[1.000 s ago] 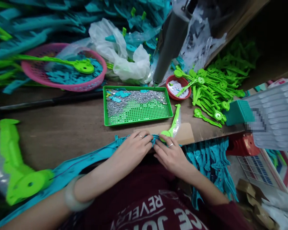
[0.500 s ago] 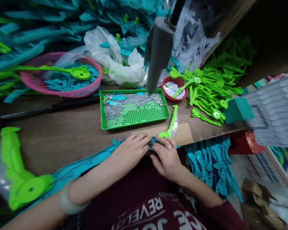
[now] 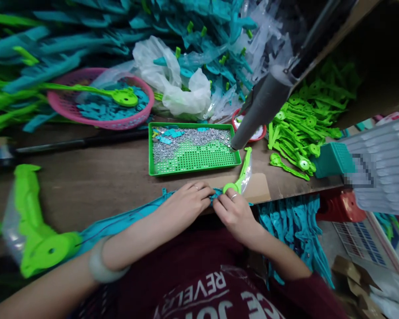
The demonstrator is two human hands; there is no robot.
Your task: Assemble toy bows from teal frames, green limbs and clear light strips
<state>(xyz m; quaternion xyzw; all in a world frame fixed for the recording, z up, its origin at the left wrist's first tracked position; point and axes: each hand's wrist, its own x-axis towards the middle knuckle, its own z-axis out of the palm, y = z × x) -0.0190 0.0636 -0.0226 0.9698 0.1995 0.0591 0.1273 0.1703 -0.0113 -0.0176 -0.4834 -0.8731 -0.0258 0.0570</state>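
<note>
A long teal plastic part [image 3: 126, 224] lies along the front edge of the bench, partly under my left forearm. A bright green end piece [image 3: 49, 252] with a curved, clear-edged arm sits at its left end; a similar green piece [image 3: 241, 175] is at the right end. My left hand [image 3: 192, 198] is closed on the teal part near that right end. Close beside it, my right hand [image 3: 234, 212] has its fingers curled and pinched on the same part, just below the green piece. What lies between the fingertips is mostly hidden.
A green tray [image 3: 195, 169] of small metal screws stands behind my hands. A grey cylindrical power screwdriver [image 3: 265, 104] hangs over its right end. Further around are a pink basket [image 3: 66, 113], a red basket [image 3: 257, 137], piled green parts [image 3: 294, 133] and a cardboard piece [image 3: 257, 188].
The hanging screwdriver has swung to the right and now covers part of the red basket. My right fingers have curled in more. The whole view has shifted slightly.
</note>
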